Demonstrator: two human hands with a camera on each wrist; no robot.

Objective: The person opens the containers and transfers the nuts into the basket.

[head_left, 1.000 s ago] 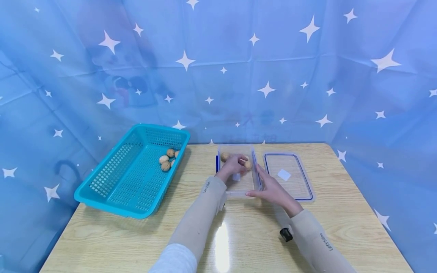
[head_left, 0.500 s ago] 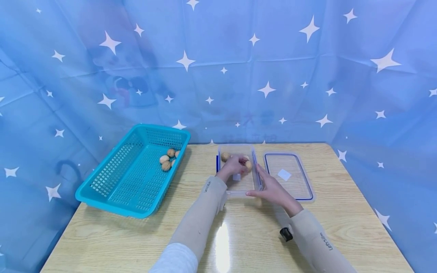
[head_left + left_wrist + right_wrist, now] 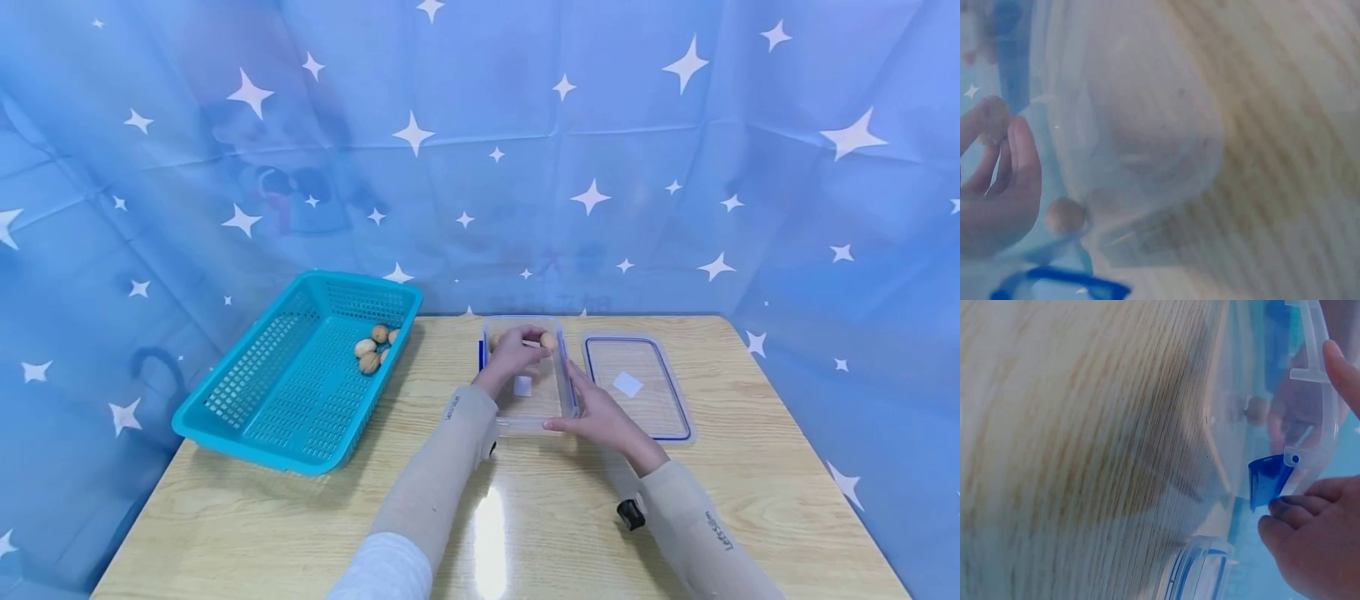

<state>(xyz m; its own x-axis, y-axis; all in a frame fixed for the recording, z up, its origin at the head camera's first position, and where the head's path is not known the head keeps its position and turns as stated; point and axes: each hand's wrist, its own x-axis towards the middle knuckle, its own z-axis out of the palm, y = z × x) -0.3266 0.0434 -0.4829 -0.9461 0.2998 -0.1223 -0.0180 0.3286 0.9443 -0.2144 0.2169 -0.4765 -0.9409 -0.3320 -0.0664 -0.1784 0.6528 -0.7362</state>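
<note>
A clear plastic food container [image 3: 528, 412] with blue latches stands on the table. My left hand [image 3: 513, 354] is over its far half and pinches a walnut [image 3: 549, 342] between thumb and fingertips, close to the right rim. Through the wall, the left wrist view shows that same pinch, with another walnut [image 3: 1065, 217] inside. Around the container's near right corner, my right hand [image 3: 603, 417] grips with the thumb at the front rim and the fingers along the right side. In the right wrist view a blue latch [image 3: 1269, 478] hangs down beside its fingers.
A turquoise basket [image 3: 300, 458] at the left holds several walnuts [image 3: 367, 350] along its right side. The container's clear lid [image 3: 637, 417], with a blue seal, lies flat to the right. Behind the table's far edge hangs a blue curtain [image 3: 480, 167] with white stars.
My left hand has shifted slightly away from me and up, bringing the walnut toward the container's far right rim. The right hand keeps its place. The head view has turned a little.
</note>
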